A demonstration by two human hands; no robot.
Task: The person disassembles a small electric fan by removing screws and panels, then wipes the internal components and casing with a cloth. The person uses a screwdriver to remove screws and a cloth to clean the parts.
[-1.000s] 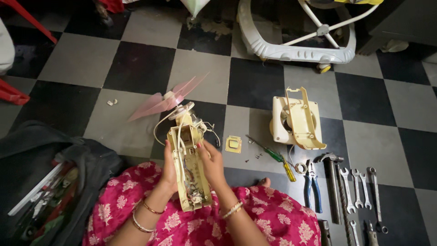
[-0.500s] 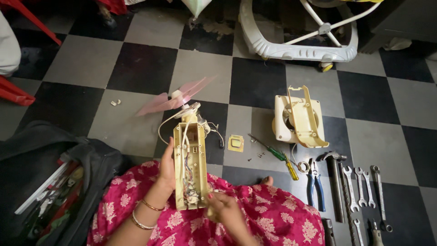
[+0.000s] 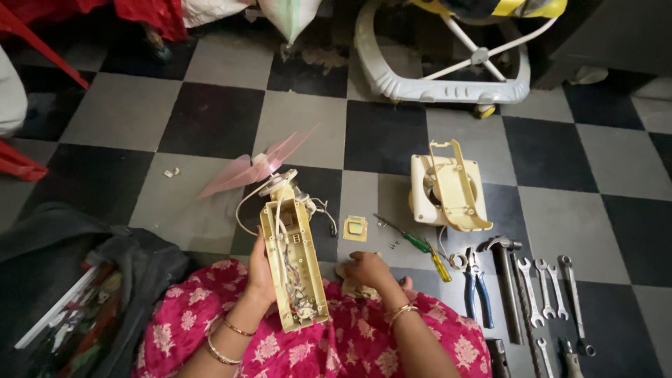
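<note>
Fingers of the left hand (image 3: 260, 269) curl round the left edge of the long cream plastic fan housing (image 3: 292, 269), gripping it so its open side faces up and the bundle of coloured wires (image 3: 294, 283) inside shows. That housing stands tilted on the lap, over the pink flowered cloth (image 3: 350, 343), with the translucent pink fan blades (image 3: 255, 166) at its far end above the chequered floor (image 3: 210, 119).

Left of the housing lies a dark open tool bag (image 3: 77, 294) with things in it too dim to tell apart. Just right of the housing, a small square yellow plate (image 3: 355, 228) lies flat on the floor.

Right of the housing, the right hand (image 3: 365, 271) is down at the knee with its fingers bent over something small; I cannot tell whether it grips anything. As a judgement, a firm hold low on the housing, keeping it from rolling, would spare the loose wires while the other hand works.

Further right of the housing lie a green-and-yellow screwdriver (image 3: 414, 243), a cream square fan casing (image 3: 448, 190), blue-handled pliers (image 3: 477, 288), a hammer (image 3: 505, 287) and a row of steel spanners (image 3: 549, 287). No package, label or sign can be made out.
</note>
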